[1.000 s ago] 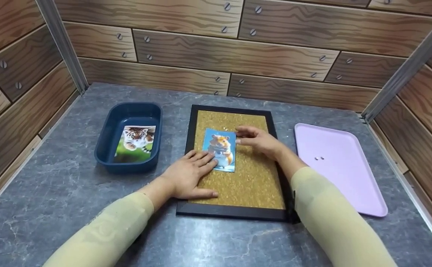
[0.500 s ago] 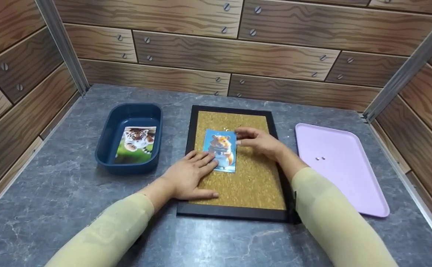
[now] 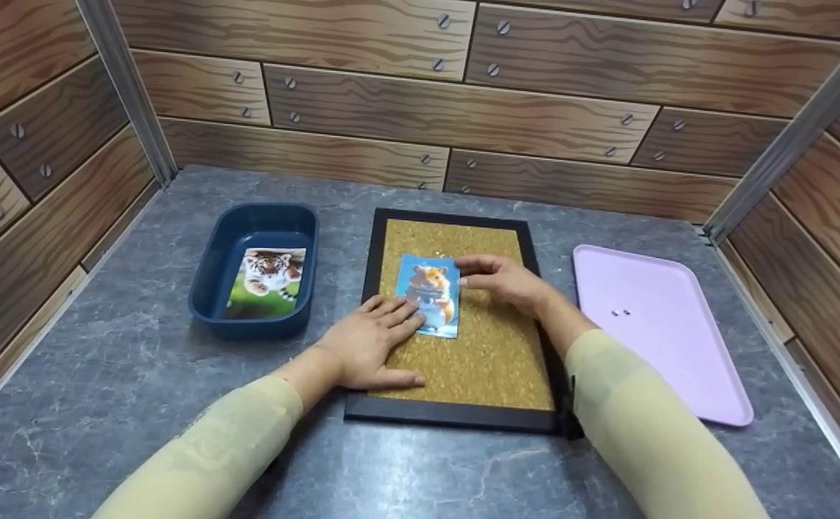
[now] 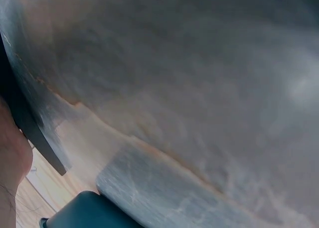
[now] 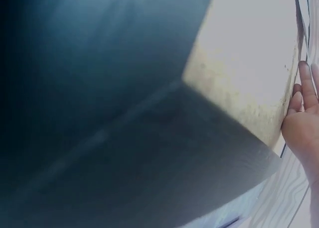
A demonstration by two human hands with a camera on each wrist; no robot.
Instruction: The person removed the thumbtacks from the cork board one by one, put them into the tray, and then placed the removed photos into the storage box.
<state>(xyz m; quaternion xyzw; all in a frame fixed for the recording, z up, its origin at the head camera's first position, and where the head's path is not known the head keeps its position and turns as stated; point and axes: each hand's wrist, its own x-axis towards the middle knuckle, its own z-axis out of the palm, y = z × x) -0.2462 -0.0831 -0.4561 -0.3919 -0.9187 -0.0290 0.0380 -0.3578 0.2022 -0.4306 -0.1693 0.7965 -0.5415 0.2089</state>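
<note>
A picture card of a hamster on blue point(image 3: 432, 292) lies on a cork board point(image 3: 477, 360) with a black frame. My left hand point(image 3: 369, 342) is laid flat, its fingertips over the card's lower left part and its thumb on the cork. My right hand point(image 3: 510, 281) is at the card's upper right edge, index finger by the top corner and thumb a little lower, with a gap between them. Small shiny bits point(image 3: 440, 254) show at the card's top edge. In the right wrist view, the right hand point(image 5: 303, 121) appears at the far right beside the board.
To the left stands a dark blue bin point(image 3: 200, 288) holding a tiger picture card point(image 3: 264, 285). On the right, a lilac tray point(image 3: 668, 346) bears two tiny shiny pieces point(image 3: 621, 313). Wood-patterned walls point(image 3: 362, 108) enclose the grey table point(image 3: 124, 375) on three sides.
The right hand's index finger has shifted slightly at the card's upper right corner. The left hand stays in place, and the whole view has dropped slightly.
</note>
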